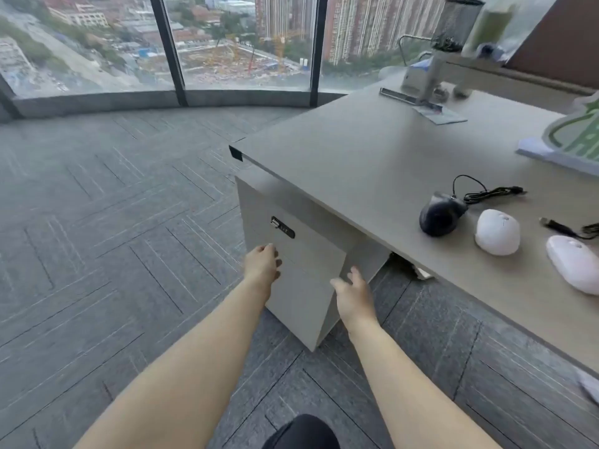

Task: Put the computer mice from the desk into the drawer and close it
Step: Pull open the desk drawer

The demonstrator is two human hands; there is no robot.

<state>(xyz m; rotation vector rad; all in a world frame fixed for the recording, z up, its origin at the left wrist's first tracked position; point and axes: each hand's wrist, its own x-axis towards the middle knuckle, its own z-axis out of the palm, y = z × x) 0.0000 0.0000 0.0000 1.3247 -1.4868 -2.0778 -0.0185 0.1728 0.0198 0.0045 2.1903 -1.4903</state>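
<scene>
Three computer mice lie near the desk's [372, 163] front edge on the right: a black wired mouse [441, 214], a white round mouse [497, 232] and a pale pink mouse [575, 264]. Under the desk stands a beige drawer cabinet [311, 286] with a black lock panel [282, 227]; its drawers are closed. My left hand [263, 264] touches the left edge of the drawer front, fingers curled at the seam. My right hand [351, 294] hovers with fingers apart at the cabinet's right front corner, holding nothing.
A monitor stand [431, 79], a mesh pen holder [455, 22] and a green-and-white sign [577, 131] stand at the back and right of the desk. A loose black cable [564, 226] lies by the mice. Grey carpet and floor-to-ceiling windows lie to the left.
</scene>
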